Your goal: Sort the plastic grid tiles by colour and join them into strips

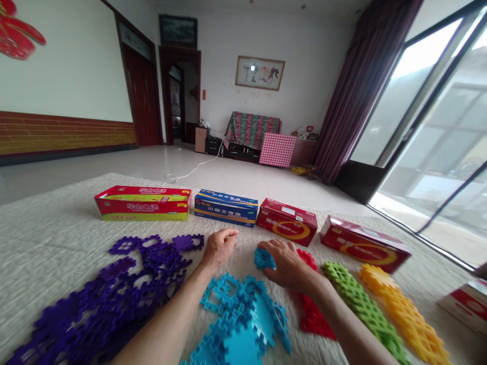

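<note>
My right hand (pixel 286 261) is closed over a light-blue interlocking plastic tile (pixel 263 259), thumb and fingers at its edge, just above or on the carpet. To its left, my left hand (pixel 220 247) has its fingers curled together; the inside of the grip is hidden. Between my forearms lies a loose pile of light-blue tiles (pixel 243 344) with notched edges, some solid and some with cut-outs. Dark purple tiles (pixel 140 274) spread in a heap on the left. Red tiles (pixel 314 319) lie in a row, partly covered by my right arm.
Green tiles (pixel 361 299) and yellow tiles (pixel 407 314) form rows at the right. Behind stand a red-and-green box (pixel 144 204), a blue box (pixel 226 209), and two dark red boxes (pixel 287 221). Another box (pixel 467 306) sits at the right edge. All rest on a beige carpet (pixel 68 228).
</note>
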Tool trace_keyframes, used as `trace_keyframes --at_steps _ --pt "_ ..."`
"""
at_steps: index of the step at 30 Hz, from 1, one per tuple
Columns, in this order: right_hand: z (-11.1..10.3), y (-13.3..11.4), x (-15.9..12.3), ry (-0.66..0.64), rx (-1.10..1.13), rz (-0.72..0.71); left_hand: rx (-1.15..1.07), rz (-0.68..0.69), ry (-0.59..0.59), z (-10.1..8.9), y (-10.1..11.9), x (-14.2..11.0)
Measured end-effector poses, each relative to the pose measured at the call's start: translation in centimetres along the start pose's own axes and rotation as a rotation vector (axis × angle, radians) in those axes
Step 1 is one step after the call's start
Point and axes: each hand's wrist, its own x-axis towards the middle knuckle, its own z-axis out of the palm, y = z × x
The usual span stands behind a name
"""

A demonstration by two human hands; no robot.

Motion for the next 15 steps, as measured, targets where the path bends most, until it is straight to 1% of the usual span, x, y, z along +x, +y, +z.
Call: trace_keyframes --at_steps 3,5,7,9,11,13,15 --pt "-0.9 -0.4 -0.1 0.035 -0.010 -0.002 -0.004 0.002 0.003 0.0 -0.1 0.0" --pt "-2.3 -1.0 -0.5 0.063 0.009 -0.006 -0.008 -0.002 0.005 0.0 -0.3 0.1" --pt "-4.0 -1.9 -1.4 0.063 0.084 -0.012 -0.016 -0.010 0.005 0.0 -0.4 0.1" --pt "-5.6 -2.8 -2.7 0.005 0.187 -0.036 -0.034 -0.016 0.004 0.0 -0.5 0.1" --pt "-6.5 -3.6 -4.3 -0.079 0.239 -0.063 -0.056 -0.021 0.003 0.1 -0.6 0.1" --pt "-6.8 -4.3 -5.7 -0.143 0.230 -0.057 -0.079 -0.027 0.000 0.1 -0.7 0.1" --pt "-6.5 -4.9 -6.8 -0.174 0.204 -0.017 -0.087 -0.026 0.001 0.2 -0.7 0.1"
